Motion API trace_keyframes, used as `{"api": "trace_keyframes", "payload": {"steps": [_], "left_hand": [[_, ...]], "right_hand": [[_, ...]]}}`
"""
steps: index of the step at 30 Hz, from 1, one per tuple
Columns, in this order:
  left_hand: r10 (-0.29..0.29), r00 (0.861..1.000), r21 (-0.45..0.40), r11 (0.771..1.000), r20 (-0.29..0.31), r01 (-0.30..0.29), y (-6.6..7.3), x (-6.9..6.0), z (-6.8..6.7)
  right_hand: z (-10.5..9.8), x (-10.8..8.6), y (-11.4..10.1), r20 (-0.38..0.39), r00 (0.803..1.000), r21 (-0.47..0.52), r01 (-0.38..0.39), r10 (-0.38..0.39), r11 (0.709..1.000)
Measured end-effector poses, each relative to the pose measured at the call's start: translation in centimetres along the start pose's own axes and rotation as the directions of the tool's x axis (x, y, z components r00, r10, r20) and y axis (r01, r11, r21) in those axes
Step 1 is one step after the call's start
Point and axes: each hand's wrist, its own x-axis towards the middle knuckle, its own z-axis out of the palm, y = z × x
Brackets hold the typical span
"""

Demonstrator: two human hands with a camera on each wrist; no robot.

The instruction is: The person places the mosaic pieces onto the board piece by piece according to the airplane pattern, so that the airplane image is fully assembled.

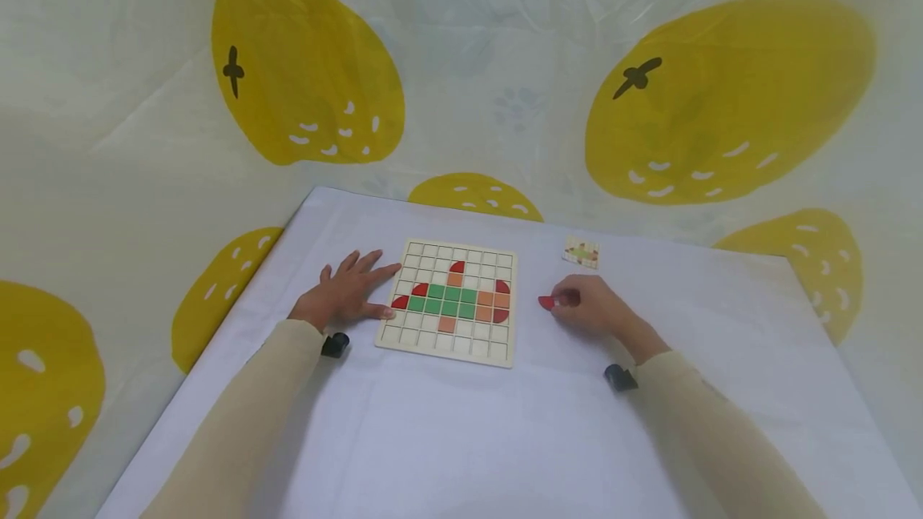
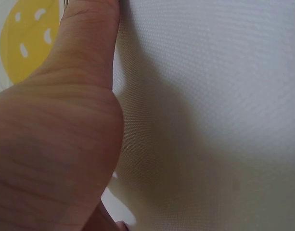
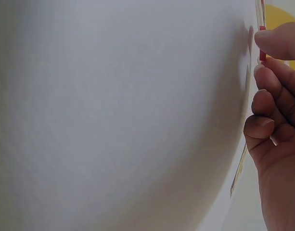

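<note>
A square wooden grid board lies on the white cloth, with green, orange and red pieces set in its cells. My left hand is spread at the board's left edge, its thumb and a fingertip touching the rim. To the right of the board, my right hand pinches a red quarter-round piece between thumb and finger. In the right wrist view that red piece shows edge-on, with the other fingers curled below it. The left wrist view shows only the left hand's thumb side and palm.
A small pattern card with a similar coloured figure lies beyond my right hand. The white-covered table ends at the back against a curtain printed with large yellow fruit. A dark wrist camera sits on each wrist.
</note>
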Motion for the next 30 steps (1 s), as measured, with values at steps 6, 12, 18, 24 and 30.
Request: {"api": "trace_keyframes", "payload": {"steps": [6,12,18,24,30], "left_hand": [[0.004,1.0,0.01,1.0,-0.01,-0.004,0.2,-0.3,-0.1],[0.009,1.0,0.006,1.0,-0.016,-0.009,0.0,-0.2,0.0],[0.014,1.0,0.004,1.0,-0.019,-0.014,0.0,-0.1,0.1],[0.018,1.0,0.001,1.0,-0.018,-0.018,0.1,-0.2,0.0],[0.021,1.0,-0.011,1.0,-0.018,-0.021,0.1,-0.3,-0.1]], "right_hand": [[0.4,-0.5,-1.0,-0.014,0.997,-0.003,0.071,-0.071,0.997],[0.9,-0.7,-1.6,-0.016,0.995,-0.004,0.098,-0.098,0.995],[1.4,-1.1,-2.2,-0.041,0.988,-0.02,0.148,-0.149,0.989],[1.8,-1.7,-3.1,-0.048,0.984,-0.011,0.173,-0.173,0.985],[2.2,-2.3,-4.1,-0.039,0.979,-0.014,0.2,-0.2,0.98]]}}
